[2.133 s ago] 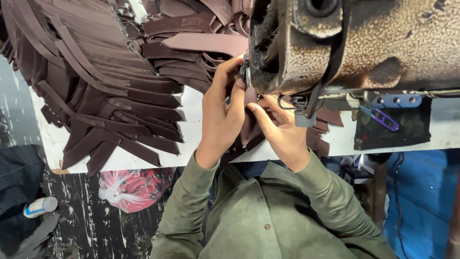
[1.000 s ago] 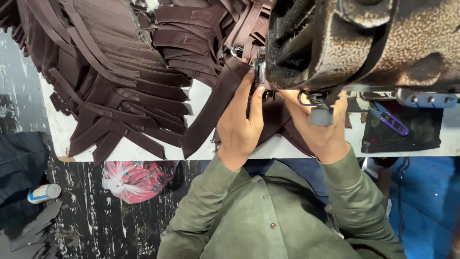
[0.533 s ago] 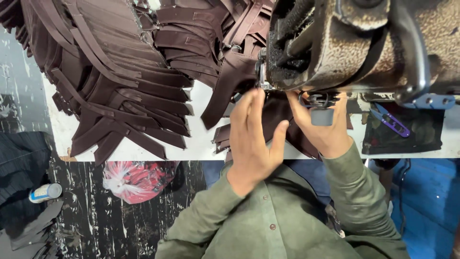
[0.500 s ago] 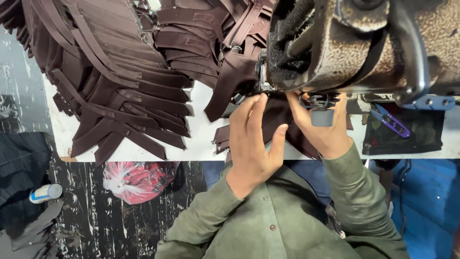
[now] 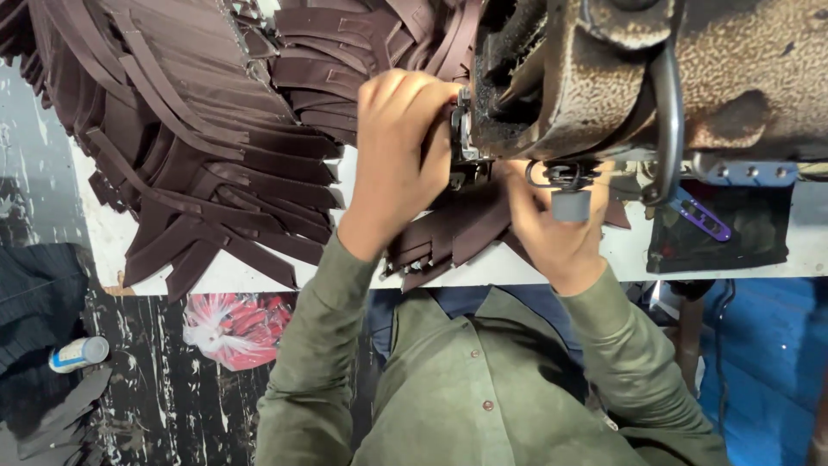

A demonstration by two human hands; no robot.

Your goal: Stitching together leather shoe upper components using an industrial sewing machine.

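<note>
The left hand (image 5: pixel 397 164) is curled at the needle end of the sewing machine (image 5: pixel 655 78), its fingertips pinched against the small metal presser parts (image 5: pixel 463 138) at the head; whether they grip a part or only press on it cannot be told, since the fingers hide the contact. The right hand (image 5: pixel 552 229) lies flat, fingers spread narrow, pressing the dark brown leather strips (image 5: pixel 457 233) down on the desk (image 5: pixel 517 267) under the machine arm, just beside a small grey knob (image 5: pixel 570 205) that hangs from the head. These strips fan out from under the needle area toward the desk's near edge.

By the look of it, the step in hand is setting a strip under the foot before a seam is run. The next move calls for a steady right hand to keep the piece square while the left clears the needle.

Farther left a large heap of like brown strips (image 5: pixel 198 129) covers the desk. A purple tool (image 5: pixel 700 217) lies on a dark pad (image 5: pixel 724 237) at the right. On the floor below sit a pink plastic bag (image 5: pixel 233 328) and a small white bottle (image 5: pixel 78 354).
</note>
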